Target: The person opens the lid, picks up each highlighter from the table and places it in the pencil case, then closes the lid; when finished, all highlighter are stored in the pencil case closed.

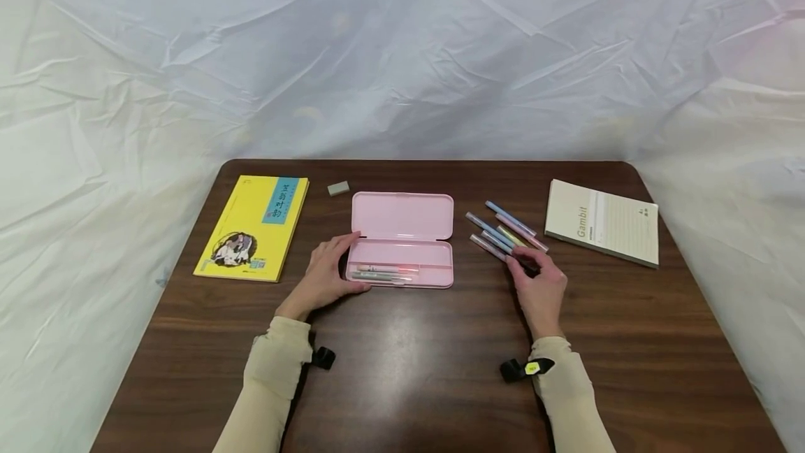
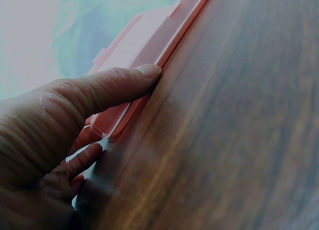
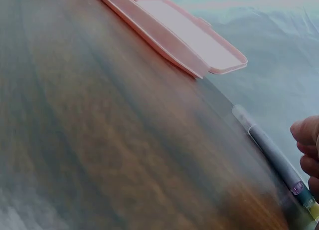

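An open pink pencil case point(image 1: 434, 277) lies in the middle of the table, lid folded back, with a few pens point(image 1: 383, 275) in its front compartment. My left hand point(image 1: 323, 275) holds its left end. In the left wrist view the thumb point(image 2: 122, 83) presses the front edge while other fingers sit round the corner. My right hand point(image 1: 541, 289) is at the near end of a loose bunch of pens point(image 1: 493, 229), fingers bent. One grey-barrelled pen point(image 3: 274, 152) shows below those fingers in the right wrist view. Whether they pinch a pen is hidden.
A yellow book point(image 1: 251, 229) lies left of the case, and a small grey eraser point(image 1: 338, 189) is behind its left side. On the right lies a cream notebook point(image 1: 600, 222). The dark wooden table point(image 1: 402, 369) reaches back to a pale hanging cloth point(image 1: 402, 89).
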Demonstrator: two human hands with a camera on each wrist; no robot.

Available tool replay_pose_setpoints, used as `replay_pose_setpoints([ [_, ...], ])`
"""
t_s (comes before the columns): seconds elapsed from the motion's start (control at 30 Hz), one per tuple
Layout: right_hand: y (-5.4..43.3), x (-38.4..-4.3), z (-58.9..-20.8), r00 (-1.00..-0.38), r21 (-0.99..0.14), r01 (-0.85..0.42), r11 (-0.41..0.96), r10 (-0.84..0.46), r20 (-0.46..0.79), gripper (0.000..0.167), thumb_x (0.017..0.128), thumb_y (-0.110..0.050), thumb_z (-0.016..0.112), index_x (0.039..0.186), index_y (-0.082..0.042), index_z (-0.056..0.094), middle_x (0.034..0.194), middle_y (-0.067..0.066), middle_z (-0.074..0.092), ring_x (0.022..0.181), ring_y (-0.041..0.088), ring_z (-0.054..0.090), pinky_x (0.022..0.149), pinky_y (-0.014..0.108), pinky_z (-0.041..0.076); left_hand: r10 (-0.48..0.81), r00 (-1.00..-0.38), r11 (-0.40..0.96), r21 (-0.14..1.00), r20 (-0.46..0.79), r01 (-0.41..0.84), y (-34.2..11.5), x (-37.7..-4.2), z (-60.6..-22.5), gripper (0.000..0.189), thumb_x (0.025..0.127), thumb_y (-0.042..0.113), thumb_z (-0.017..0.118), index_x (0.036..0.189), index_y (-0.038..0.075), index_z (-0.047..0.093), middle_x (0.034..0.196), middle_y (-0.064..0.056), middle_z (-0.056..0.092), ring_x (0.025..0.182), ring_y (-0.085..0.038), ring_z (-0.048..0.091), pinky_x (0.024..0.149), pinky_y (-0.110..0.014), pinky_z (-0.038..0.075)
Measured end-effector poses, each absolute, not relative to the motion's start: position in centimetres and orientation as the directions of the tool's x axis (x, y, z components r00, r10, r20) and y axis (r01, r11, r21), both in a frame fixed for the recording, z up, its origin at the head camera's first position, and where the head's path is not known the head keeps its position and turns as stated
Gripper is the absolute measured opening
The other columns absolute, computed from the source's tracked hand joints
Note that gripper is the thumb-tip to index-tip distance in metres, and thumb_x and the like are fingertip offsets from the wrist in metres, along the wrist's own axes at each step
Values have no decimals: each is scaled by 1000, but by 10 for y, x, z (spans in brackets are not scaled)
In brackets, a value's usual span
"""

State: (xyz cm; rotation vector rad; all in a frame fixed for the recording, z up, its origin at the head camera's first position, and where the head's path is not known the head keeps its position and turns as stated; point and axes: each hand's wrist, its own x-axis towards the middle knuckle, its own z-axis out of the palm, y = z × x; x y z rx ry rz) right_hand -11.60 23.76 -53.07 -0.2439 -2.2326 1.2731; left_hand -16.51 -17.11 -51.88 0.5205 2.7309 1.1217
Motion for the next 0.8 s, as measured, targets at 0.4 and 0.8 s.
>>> replay_pose_setpoints([
  [0.4,239,-120,-533,-862,-712,-97,696,299,409,21,86,-7,86,103,1,77,104,23,75,104,44,57,94,60,38,368,-930,661,706,-7,256,-172,-166,-517,105,78,43,94,165,25,38,161,-7,44,141,-35,34,119,-64,24],
  [0.8,238,-119,-534,-898,-708,-48,705,279,339,19,88,-2,84,106,0,78,109,24,71,110,45,53,94,60,37,368,-930,659,707,-5,257,-172,-165,-519,105,78,42,94,165,26,38,161,-7,44,142,-34,34,119,-64,24],
])
